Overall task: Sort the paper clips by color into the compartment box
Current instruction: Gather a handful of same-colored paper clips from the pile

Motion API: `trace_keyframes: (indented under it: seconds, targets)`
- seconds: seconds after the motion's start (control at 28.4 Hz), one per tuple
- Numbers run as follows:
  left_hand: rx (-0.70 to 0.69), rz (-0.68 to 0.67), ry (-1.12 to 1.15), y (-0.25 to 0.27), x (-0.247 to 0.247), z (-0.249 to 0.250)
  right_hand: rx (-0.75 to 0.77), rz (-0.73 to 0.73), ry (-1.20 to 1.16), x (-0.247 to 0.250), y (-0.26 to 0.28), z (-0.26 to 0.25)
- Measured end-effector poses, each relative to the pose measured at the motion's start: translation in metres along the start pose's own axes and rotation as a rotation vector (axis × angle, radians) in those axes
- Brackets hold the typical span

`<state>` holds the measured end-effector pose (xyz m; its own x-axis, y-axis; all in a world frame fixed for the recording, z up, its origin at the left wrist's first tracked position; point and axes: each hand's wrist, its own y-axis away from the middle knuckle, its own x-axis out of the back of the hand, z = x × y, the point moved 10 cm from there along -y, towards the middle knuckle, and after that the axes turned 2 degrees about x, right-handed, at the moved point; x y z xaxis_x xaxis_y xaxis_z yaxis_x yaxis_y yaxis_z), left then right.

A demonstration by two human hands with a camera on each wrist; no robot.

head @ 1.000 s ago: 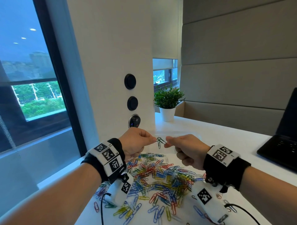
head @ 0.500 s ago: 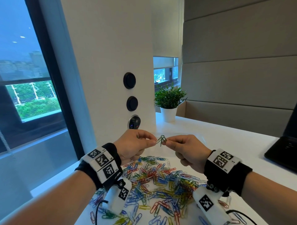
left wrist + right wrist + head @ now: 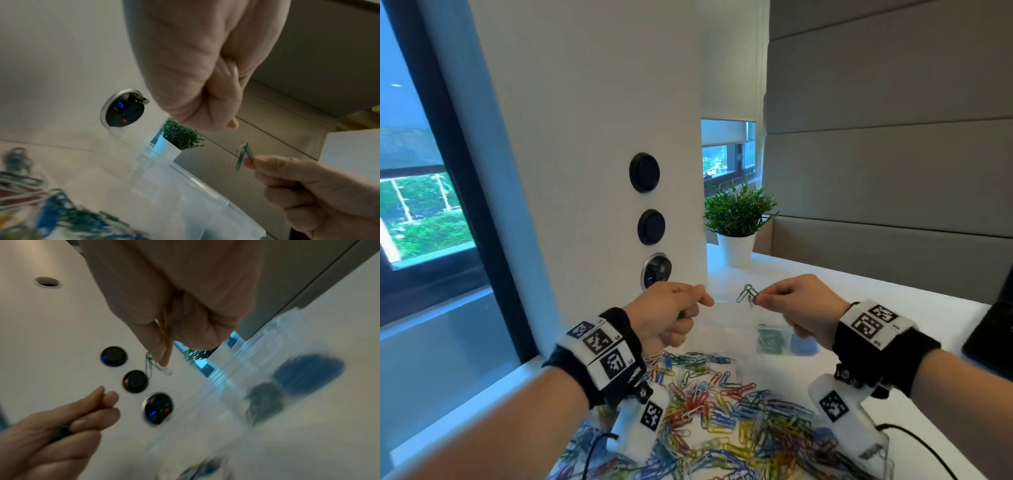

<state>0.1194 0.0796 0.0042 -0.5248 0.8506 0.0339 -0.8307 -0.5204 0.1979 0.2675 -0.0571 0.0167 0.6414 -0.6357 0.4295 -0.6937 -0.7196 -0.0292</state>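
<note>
looks like an office meeting nook: white tabletop (image 3: 859, 281) with a laptop (image 3: 993, 329) at 3 o'clock, grey padded wall panels (image 3: 887, 171) behind, a small potted plant (image 3: 738, 222) at 12, round power sockets (image 3: 656, 272) in the white pillar, big window (image 3: 417, 212) at 9.

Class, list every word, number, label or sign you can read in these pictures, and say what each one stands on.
No readable words, brands or numbers in any view.
Left wristband and right wristband: square black-and-white code tags, which are patterns, not letters. The tiny characters beside them are too small to read.
Socket unit: only blue and orange lights, and any marking is too blurred to read.
</note>
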Motion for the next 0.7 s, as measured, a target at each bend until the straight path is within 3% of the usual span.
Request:
trace_keyframes:
  seconds: [0.32, 0.46, 0.53, 0.7]
  targets:
    - [0.215, 0.055, 0.136, -0.076, -0.038, -0.006, -0.090, 0.057, 0.325, 0.032, -0.040, 0.016]
    - [0.284, 0.079, 0.182, -0.097, -0.055, -0.017, -0.174, -0.055, 0.445, 0.025, -0.048, 0.031]
    - [0.309, 0.083, 0.215, -0.102, -0.063, -0.021, -0.250, -0.053, 0.255, 0.026, -0.054, 0.044]
    - [0.373, 0.088, 0.294, -0.102, -0.072, -0.030, -0.463, 0.048, -0.671, 0.011, -0.057, 0.059]
